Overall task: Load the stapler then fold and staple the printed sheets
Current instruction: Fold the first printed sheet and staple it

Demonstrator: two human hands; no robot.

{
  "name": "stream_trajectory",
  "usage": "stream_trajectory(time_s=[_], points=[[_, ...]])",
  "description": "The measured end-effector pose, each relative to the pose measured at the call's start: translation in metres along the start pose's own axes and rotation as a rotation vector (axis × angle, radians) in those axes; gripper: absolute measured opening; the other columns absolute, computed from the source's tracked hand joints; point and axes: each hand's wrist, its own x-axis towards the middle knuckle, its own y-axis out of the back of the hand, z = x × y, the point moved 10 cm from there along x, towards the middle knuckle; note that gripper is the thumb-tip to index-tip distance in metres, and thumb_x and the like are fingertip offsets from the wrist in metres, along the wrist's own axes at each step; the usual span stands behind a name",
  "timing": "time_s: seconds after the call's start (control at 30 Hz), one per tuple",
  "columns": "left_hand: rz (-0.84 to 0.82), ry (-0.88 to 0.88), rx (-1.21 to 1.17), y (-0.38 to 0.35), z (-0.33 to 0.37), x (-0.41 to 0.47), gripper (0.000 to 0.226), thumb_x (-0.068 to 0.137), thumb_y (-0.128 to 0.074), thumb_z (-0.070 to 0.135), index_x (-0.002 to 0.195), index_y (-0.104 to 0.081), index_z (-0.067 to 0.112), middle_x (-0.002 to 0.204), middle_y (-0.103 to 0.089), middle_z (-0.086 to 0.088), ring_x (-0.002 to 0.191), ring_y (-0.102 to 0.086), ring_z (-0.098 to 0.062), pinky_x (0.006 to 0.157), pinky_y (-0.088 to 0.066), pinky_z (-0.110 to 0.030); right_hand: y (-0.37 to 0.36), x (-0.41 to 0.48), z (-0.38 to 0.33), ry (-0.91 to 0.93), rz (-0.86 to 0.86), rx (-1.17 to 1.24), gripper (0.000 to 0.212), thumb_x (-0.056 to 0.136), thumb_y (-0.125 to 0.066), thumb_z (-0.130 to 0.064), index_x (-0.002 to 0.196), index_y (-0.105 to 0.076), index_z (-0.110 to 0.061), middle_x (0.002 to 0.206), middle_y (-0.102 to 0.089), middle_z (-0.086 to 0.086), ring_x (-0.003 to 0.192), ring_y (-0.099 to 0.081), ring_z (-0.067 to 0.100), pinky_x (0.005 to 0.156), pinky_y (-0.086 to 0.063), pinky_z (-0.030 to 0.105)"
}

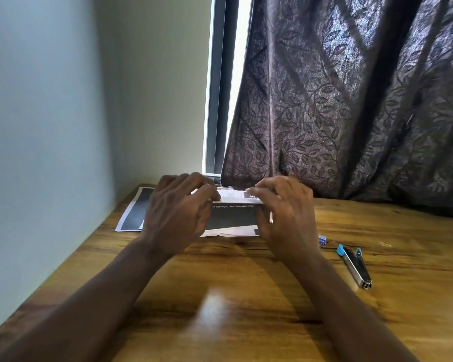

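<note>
Where a dark leaf-patterned curtain (351,100) hangs down to its far edge, a wooden table (246,309) carries all items noted. Printed sheets (230,218) lie at the far middle of the table. They are white with a large dark block and one line of pale text. Their far edge is folded over toward the person, and one corner juts out to the left. Left hand (178,215) and right hand (285,212) each grip the fold, fingers curled over it. Stapler (355,266), blue and metal, lies right of the right hand, apart from the sheets. Small blue box (322,240) sits near it; contents cannot be told.
</note>
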Motion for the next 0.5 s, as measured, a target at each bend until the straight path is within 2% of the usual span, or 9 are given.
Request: stream_trajectory(time_s=[0.1, 0.17, 0.23, 0.3, 0.37, 0.5], points=[[-0.125, 0.002, -0.036, -0.006, 0.017, -0.008, 0.018, 0.078, -0.077, 0.011, 0.093, -0.069, 0.020, 0.108, -0.072, 0.000, 0.092, -0.067, -0.021, 0.081, -0.052, -0.039, -0.010, -0.016, -0.014, 0.082, -0.170, -0.038, 0.043, 0.084, -0.067, -0.017, 0.127, -0.068, -0.021, 0.126, -0.066, 0.003, 0.120, -0.057, 0.026, 0.099, -0.042, 0.047], [-0.240, 0.016, -0.100, -0.016, 0.025, -0.018, 0.018, 0.078, -0.072, 0.016, 0.093, -0.065, 0.025, 0.104, -0.071, 0.005, 0.090, -0.065, -0.016, 0.083, -0.053, -0.035, -0.025, -0.032, -0.018, 0.074, -0.389, -0.016, 0.050, 0.086, -0.063, -0.022, 0.136, -0.062, -0.025, 0.139, -0.061, 0.004, 0.129, -0.053, 0.028, 0.105, -0.040, 0.047], [-0.369, 0.050, -0.123, -0.026, 0.027, -0.030, 0.016, 0.079, -0.064, 0.025, 0.093, -0.060, 0.030, 0.103, -0.068, 0.010, 0.087, -0.063, -0.014, 0.081, -0.051, -0.034, -0.039, -0.052, -0.015, 0.008, -0.611, 0.068, 0.051, 0.097, -0.057, -0.029, 0.147, -0.050, -0.032, 0.158, -0.044, 0.000, 0.146, -0.037, 0.023, 0.116, -0.029, 0.041], [-0.494, 0.078, -0.100, -0.033, 0.029, -0.042, 0.014, 0.080, -0.060, 0.034, 0.094, -0.057, 0.034, 0.106, -0.067, 0.014, 0.085, -0.061, -0.012, 0.074, -0.045, -0.030, -0.048, -0.071, -0.014, -0.025, -0.767, 0.120, 0.048, 0.105, -0.045, -0.036, 0.153, -0.040, -0.037, 0.167, -0.027, -0.005, 0.153, -0.024, 0.018, 0.121, -0.022, 0.037], [-0.578, 0.113, -0.095, -0.035, 0.029, -0.054, 0.016, 0.083, -0.059, 0.041, 0.097, -0.058, 0.035, 0.111, -0.066, 0.017, 0.090, -0.060, -0.011, 0.071, -0.039, -0.028, -0.051, -0.085, -0.013, -0.045, -0.853, 0.136, 0.047, 0.107, -0.039, -0.039, 0.155, -0.036, -0.039, 0.168, -0.021, -0.006, 0.154, -0.021, 0.016, 0.123, -0.022, 0.036], [-0.645, 0.186, -0.126, -0.032, 0.025, -0.068, 0.025, 0.081, -0.056, 0.051, 0.100, -0.062, 0.037, 0.109, -0.068, 0.020, 0.098, -0.063, -0.009, 0.078, -0.050, -0.032, -0.044, -0.098, -0.017, -0.073, -0.946, 0.182, 0.051, 0.107, -0.038, -0.041, 0.157, -0.029, -0.040, 0.169, -0.018, -0.007, 0.155, -0.014, 0.011, 0.123, -0.013, 0.030]])
